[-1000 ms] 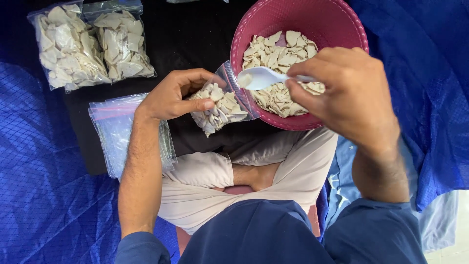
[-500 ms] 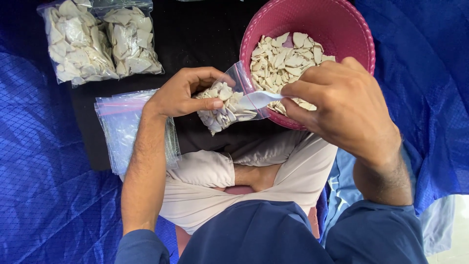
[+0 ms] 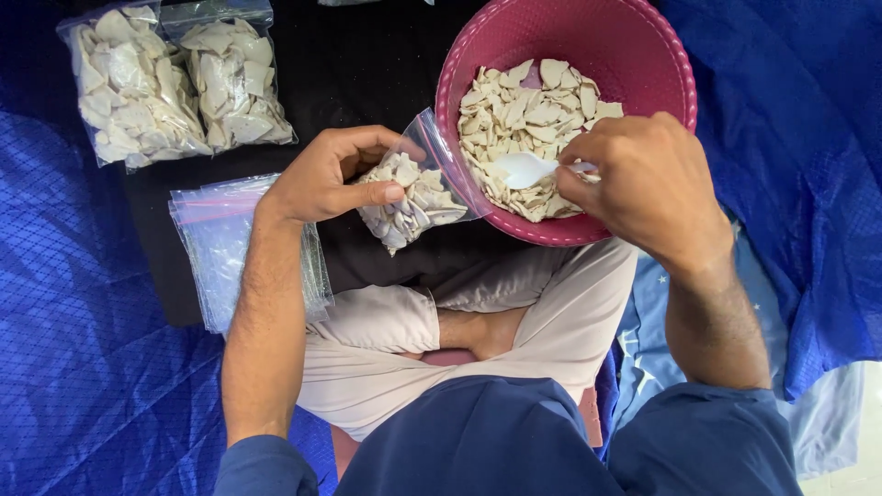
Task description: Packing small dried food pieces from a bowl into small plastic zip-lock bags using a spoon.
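Note:
My left hand [image 3: 331, 176] grips a small clear plastic bag [image 3: 413, 195], partly filled with pale dried chips, holding its mouth open against the rim of a pink plastic bowl [image 3: 643, 55]. My right hand [image 3: 648, 184] holds a white plastic spoon [image 3: 525, 169] whose scoop rests on the heap of pale chips [image 3: 533, 119] inside the bowl. The bowl sits on a black cloth in front of my crossed legs.
Two filled, closed clear bags of chips [image 3: 129, 87] [image 3: 234, 83] lie at the upper left on the black cloth [image 3: 367, 55]. A stack of empty clear bags [image 3: 216, 248] lies under my left forearm. Blue fabric [image 3: 83, 367] surrounds the spot.
The spoon has left the bag's mouth and gone back into the bowl, onto the chips. The left hand keeps the bag at the rim; the view shifted slightly.

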